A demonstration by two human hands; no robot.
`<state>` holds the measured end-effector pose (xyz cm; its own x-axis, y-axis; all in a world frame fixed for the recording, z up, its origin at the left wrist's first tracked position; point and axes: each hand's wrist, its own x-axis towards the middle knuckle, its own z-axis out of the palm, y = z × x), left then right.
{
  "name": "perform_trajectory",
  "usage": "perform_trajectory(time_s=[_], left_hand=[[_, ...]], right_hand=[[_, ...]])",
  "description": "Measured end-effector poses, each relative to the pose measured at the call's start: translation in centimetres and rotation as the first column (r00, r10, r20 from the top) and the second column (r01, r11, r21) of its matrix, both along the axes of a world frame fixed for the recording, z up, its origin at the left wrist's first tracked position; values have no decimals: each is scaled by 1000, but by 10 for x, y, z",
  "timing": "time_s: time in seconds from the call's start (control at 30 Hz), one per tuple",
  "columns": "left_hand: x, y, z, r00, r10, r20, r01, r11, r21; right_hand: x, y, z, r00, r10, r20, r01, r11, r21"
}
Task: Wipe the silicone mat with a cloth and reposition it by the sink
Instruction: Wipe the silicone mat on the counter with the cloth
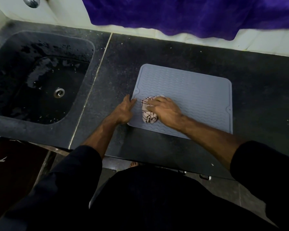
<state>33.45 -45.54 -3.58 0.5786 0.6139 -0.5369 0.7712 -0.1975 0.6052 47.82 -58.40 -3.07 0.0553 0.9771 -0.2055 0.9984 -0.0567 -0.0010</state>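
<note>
A grey-blue silicone mat (193,94) with a wavy ribbed pattern lies flat on the dark stone counter (173,50), well to the right of the sink (32,77). My right hand (165,110) presses a crumpled white cloth with dark red lines (148,116) onto the mat's near-left part. My left hand (125,110) rests on the mat's left edge, fingers spread flat, pinning it to the counter.
The black sink is wet, with a metal drain (59,92) and a tap (31,1) above its far side. A purple towel (190,12) hangs over the white tiled wall behind the counter. Drawer handles (205,177) sit below the counter's front edge.
</note>
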Motion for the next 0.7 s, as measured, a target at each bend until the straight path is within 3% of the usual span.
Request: perform_trajectory(time_s=[0.2,0.4,0.57,0.7], left_hand=[[2,-3,2,999,37,2,-37,999,-16],[3,-7,1,999,-43,-28,44,999,21],[2,-4,-2,996,-82,-32,84,995,56],[4,-6,-4,995,-97,-37,100,991,92]], right_hand=[[32,-7,14,998,-42,41,45,996,-79],[19,-13,3,999,14,-33,-16,999,-36],[41,-33,-1,998,-41,-45,38,998,-58],[58,-40,7,995,-51,-87,52,999,10]])
